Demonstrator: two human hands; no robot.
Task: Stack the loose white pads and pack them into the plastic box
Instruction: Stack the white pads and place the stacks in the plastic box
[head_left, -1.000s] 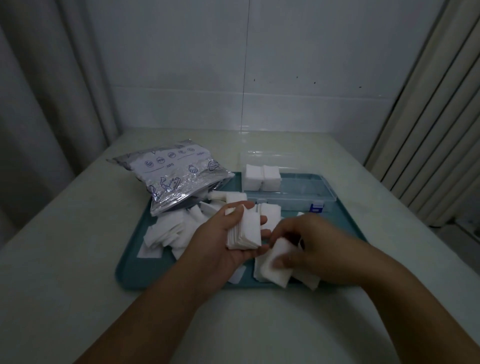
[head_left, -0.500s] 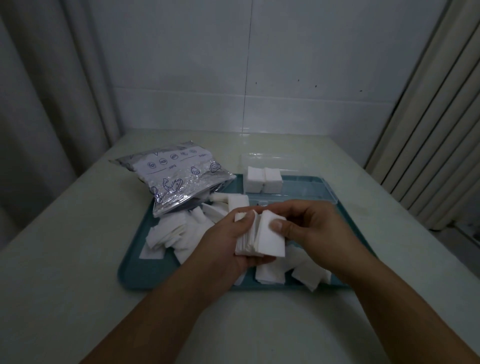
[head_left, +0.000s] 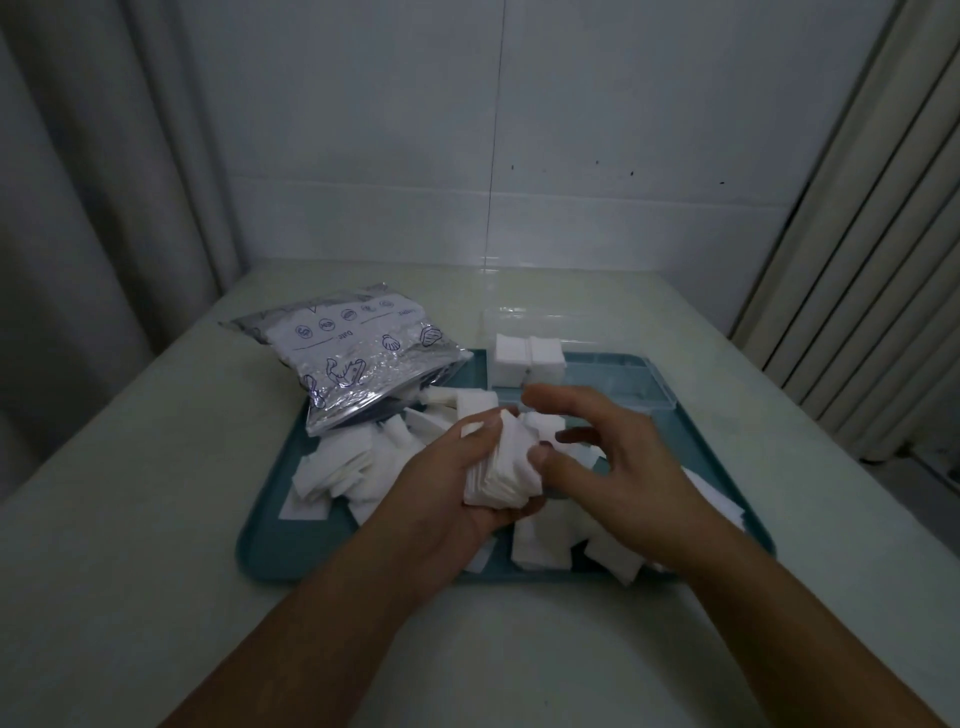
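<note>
Stacking is the step in hand, judged from the layout: a stack of pads (head_left: 501, 467) is gripped edge-on in the left hand (head_left: 441, 499), fingers curled round it, above the teal tray (head_left: 270, 551) on the counter (head_left: 130, 519).

Far left of the tray, a foil zip bag (head_left: 353, 358) lies on its side w/ mouth toward the tray centre; white pads seem to show through its clear part, count can't be told. Below and right of it, loose pads (head_left: 337, 467) are scattered on the tray floor, overlapping, unsorted.

Centre: the held stack looks ragged at the edges, so squaring is prob. needed before packing.

Right hand (head_left: 613, 467) is spread, fingers relaxed, nothing held; thumb tip sits at the stack's right face, as if tamping or letting go. More loose pads (head_left: 540, 545) lie under and right of it.

Behind, the clear plastic box (head_left: 613, 379) stands w/ lid up at the tray's far edge. Two packed stacks (head_left: 527, 358) sit side by side, touching, at its left end; the rest appears unfilled.

Next move, by est.: another loose pad is to be picked by the right hand and added, or the stack squared and set beside the packed ones. Plenty left to do.
</note>
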